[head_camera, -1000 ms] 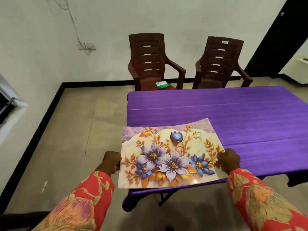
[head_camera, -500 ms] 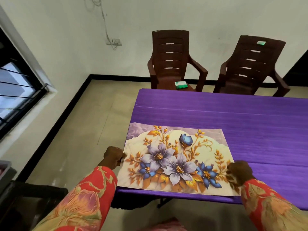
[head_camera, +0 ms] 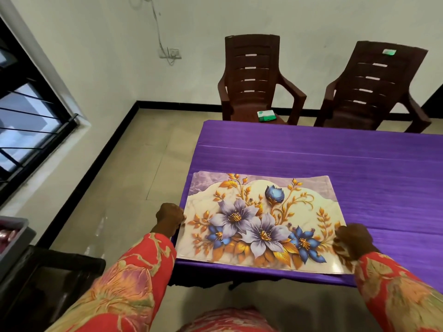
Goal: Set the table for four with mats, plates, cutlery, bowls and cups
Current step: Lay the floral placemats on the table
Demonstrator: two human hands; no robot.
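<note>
A table (head_camera: 335, 164) under a purple cloth fills the right of the view, with two brown plastic chairs (head_camera: 254, 77) at its far side, one with a small green packet (head_camera: 266, 115) on its seat. A floral mat (head_camera: 261, 221) lies flat at the table's near left corner. The left hand (head_camera: 169, 214) pinches the mat's left edge with curled fingers; the right hand (head_camera: 352, 239) grips its near right corner.

The placemat (head_camera: 261, 226) shows purple and blue flowers with gold leaves on cream, lilac marbling at its far corners. The tablecloth (head_camera: 335, 159) is streaked violet. Both sleeves (head_camera: 134, 283) are red with orange-gold florals. The chairs (head_camera: 254, 75) are dark brown.
</note>
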